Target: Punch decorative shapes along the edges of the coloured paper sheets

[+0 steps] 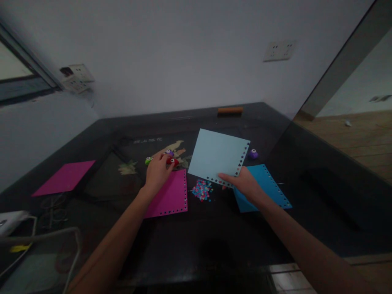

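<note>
Gripping pale sheet (218, 155) at frame centre, right hand (245, 183) pinched on its punched corner; left hand (157, 171) curled over red punch (172, 161). Next, probably: lifting punch to an unpunched edge.

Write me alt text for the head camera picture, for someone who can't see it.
Over a dark table, the right hand holds a pale blue sheet with punched edges, while the left hand rests on a red punch. A magenta sheet, a blue sheet and a confetti pile lie nearby.
</note>
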The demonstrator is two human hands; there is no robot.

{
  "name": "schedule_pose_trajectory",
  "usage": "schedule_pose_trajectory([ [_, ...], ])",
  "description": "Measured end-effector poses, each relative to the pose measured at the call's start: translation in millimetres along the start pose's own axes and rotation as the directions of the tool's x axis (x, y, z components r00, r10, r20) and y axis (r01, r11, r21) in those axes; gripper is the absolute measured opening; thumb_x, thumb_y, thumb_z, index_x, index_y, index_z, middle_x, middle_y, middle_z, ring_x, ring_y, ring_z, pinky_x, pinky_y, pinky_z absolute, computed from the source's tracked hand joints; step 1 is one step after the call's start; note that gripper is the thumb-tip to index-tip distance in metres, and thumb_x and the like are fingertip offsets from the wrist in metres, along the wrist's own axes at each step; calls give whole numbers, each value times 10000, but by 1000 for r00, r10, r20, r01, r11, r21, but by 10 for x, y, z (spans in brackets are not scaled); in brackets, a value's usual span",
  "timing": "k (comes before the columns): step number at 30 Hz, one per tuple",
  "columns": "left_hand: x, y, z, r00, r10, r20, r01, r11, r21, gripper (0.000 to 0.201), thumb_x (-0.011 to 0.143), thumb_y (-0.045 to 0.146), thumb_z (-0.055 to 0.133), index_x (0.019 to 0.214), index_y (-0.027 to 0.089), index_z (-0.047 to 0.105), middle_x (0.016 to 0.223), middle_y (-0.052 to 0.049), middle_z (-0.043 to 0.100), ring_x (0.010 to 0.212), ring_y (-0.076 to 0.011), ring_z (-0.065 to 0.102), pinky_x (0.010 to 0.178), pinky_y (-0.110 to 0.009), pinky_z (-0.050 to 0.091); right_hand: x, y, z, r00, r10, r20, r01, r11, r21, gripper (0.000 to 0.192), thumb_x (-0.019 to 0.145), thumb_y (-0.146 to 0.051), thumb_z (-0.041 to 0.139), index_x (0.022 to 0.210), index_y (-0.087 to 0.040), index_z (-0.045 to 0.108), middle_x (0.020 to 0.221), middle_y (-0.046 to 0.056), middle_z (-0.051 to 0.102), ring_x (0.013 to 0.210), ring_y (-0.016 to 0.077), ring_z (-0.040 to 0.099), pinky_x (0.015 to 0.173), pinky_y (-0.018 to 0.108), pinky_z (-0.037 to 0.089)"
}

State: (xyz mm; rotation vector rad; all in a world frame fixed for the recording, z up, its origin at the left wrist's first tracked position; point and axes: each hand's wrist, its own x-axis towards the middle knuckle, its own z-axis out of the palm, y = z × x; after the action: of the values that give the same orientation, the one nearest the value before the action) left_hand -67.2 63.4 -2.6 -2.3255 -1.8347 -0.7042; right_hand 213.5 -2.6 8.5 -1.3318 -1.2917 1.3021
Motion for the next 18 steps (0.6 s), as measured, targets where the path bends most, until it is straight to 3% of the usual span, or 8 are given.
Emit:
schedule_pose_trajectory([
  [4, 67, 31, 93, 999, -26, 37, 23, 997, 74, 289, 808, 321, 564, 1045, 164, 617, 1044, -137, 566, 1028, -314, 515, 822, -405, 411, -26, -33, 6, 1000, -9, -29, 9, 1000, -3, 253, 664, -318, 702, 829, -164, 589, 706, 48, 690, 493, 167, 615, 522, 335, 531],
  [8, 67, 44, 126, 999, -25, 48, 23, 999, 34, 247, 783, 287, 599, 992, 159, 630, 1035, -157, 562, 1044, -350, 491, 832, -441, 384, -48, -53, 10, 999, -34, -16, 34, 999, 18, 224, 673, -328, 695, 790, -167, 593, 672, 37, 681, 488, 168, 608, 510, 337, 523],
  [15, 61, 60, 18, 999, -45, -22, 33, 926, -376, 157, 740, 212, 641, 896, 191, 638, 1061, -113, 583, 1061, -309, 509, 919, -435, 366, -26, -22, 7, 999, -42, -8, 43, 997, 63, 230, 666, -346, 695, 786, -180, 590, 664, 41, 667, 492, 165, 592, 493, 336, 512],
  [18, 21, 201, -63, 995, -96, 23, 92, 818, -568, 213, 747, 212, 641, 958, 199, 618, 995, -80, 627, 957, -249, 580, 889, -408, 423, -34, -46, 13, 999, -33, -40, 37, 994, 107, 250, 665, -346, 699, 810, -177, 584, 685, 46, 663, 489, 167, 589, 495, 340, 506],
])
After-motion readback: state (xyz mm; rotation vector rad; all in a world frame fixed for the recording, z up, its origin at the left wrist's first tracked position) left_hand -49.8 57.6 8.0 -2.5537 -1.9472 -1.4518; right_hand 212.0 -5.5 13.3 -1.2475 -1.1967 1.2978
